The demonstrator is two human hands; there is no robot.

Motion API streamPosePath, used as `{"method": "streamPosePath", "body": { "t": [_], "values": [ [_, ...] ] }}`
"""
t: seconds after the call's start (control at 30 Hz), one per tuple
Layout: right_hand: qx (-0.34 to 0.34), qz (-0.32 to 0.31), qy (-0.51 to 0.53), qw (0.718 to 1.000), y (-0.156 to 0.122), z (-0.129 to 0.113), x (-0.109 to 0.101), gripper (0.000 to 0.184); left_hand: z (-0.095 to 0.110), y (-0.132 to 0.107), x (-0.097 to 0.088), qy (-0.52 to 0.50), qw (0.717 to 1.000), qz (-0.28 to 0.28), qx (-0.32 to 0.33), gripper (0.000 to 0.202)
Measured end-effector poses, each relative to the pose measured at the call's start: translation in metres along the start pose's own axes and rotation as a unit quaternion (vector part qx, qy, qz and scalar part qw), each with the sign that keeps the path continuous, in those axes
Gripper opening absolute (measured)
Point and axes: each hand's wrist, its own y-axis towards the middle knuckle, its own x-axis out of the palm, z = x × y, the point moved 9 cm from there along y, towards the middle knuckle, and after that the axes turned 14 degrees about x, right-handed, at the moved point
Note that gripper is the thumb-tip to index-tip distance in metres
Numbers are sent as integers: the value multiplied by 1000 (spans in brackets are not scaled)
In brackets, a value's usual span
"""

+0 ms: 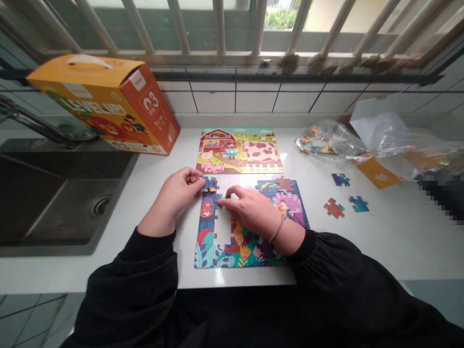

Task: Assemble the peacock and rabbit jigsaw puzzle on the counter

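A partly assembled colourful jigsaw puzzle (217, 251) lies on the white countertop (362, 241) in front of me, with gaps in its upper middle. My left hand (177, 191) pinches a corner piece (210, 183) at the puzzle's top left. My right hand (250, 210) rests over the puzzle's middle, fingertips pinched on a small piece (222, 197) next to that corner. A reddish loose piece (284, 183) lies on the puzzle's top right section. Behind it lies a finished farm puzzle (239, 151).
An orange puzzle box (108, 101) stands at the back left beside a steel sink (54, 193). Three loose pieces (334, 208) lie to the right. Clear plastic bags (333, 140) with more pieces and an orange card (379, 173) sit at the back right, below a barred window.
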Motion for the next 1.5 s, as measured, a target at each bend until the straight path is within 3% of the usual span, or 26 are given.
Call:
{"method": "streamPosePath", "body": {
  "t": [0.53, 0.63, 0.73, 0.83, 1.03, 1.17, 1.4, 1.5],
  "values": [
    [-27, -5, -72, 997, -3, -12, 5, 40, 4, -1, 4, -6, 1000, -13, 13, 37],
    [-25, -3, -14, 1000, -1, -7, 3, 43, 5, -1, 5, -8, 1000, -14, 15, 36],
    [23, 41, 99, 994, 4, 12, -10, 50, 4, -1, 5, 2, 1000, -17, 15, 34],
    [60, 74, 134, 986, 6, 28, -18, 45, 3, -1, 6, 2, 1000, -20, 14, 35],
    [43, 1, 53, 998, 2, 19, -7, 35, 0, 0, 8, -6, 999, -29, 16, 36],
    [49, -7, 50, 998, 2, 18, -7, 39, 2, -1, 12, -17, 998, -44, 28, 39],
    [108, 125, 166, 972, 1, 38, -35, 34, 13, -8, 22, -64, 995, -74, 26, 40],
    [96, 142, 193, 966, -1, 38, -39, 28, 16, -10, 28, -87, 991, -96, 18, 41]
  ]
}}
